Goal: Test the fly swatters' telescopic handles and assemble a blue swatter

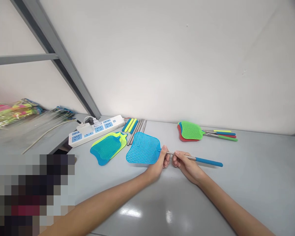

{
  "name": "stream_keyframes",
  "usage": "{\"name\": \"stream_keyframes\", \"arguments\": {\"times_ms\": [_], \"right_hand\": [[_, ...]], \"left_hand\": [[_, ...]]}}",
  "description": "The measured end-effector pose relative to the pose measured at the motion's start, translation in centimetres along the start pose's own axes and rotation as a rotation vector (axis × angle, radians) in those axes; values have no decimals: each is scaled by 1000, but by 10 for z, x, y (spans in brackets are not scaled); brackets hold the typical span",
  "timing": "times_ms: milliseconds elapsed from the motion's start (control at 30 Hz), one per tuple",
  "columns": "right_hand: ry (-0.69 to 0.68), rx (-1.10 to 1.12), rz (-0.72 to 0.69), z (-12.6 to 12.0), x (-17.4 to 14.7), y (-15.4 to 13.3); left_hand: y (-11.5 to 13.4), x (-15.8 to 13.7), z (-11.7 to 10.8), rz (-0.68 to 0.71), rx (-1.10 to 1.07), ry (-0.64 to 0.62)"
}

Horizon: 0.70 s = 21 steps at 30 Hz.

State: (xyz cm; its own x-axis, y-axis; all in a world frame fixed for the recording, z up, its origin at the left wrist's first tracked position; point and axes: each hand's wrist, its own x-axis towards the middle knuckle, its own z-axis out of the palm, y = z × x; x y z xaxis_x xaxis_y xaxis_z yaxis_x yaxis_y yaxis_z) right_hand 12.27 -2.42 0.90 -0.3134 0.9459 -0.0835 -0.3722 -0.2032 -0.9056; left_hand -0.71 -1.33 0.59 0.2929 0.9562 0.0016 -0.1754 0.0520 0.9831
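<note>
A blue fly swatter (144, 149) is held just above the table by both hands, its perforated head pointing left and its blue grip to the right. My left hand (161, 162) is closed where the head meets the metal rod. Close beside it, my right hand (186, 164) pinches the silvery rod, left of the blue grip. To the left lie loose swatter heads (105, 150), blue over yellow. Behind them are several metal rods (138, 129) and short blue and yellow grips (130, 125). A pile of swatters (191, 130) with handles rests at the back right, a green one on top.
A white power strip (97, 130) with plugs stands at the back left, its cable (46, 130) running left. Packaged colourful items (14, 113) lie on the far-left surface. A grey metal frame (61, 62) rises against the pale wall (167, 59). The lower left is pixelated.
</note>
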Motion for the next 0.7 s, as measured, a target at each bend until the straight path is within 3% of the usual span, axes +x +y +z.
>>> {"name": "stream_keyframes", "arguments": {"times_ms": [200, 433, 700], "right_hand": [[-86, -18, -16, 6, 0, -2], [-30, -46, -20, 2, 2, 3], [-30, 113, 26, 11, 4, 7]], "left_hand": [[-1, 2, 2, -46, 50, -99], [0, 2, 0, -99, 70, -132], [0, 1, 6, -89, -67, 19]]}}
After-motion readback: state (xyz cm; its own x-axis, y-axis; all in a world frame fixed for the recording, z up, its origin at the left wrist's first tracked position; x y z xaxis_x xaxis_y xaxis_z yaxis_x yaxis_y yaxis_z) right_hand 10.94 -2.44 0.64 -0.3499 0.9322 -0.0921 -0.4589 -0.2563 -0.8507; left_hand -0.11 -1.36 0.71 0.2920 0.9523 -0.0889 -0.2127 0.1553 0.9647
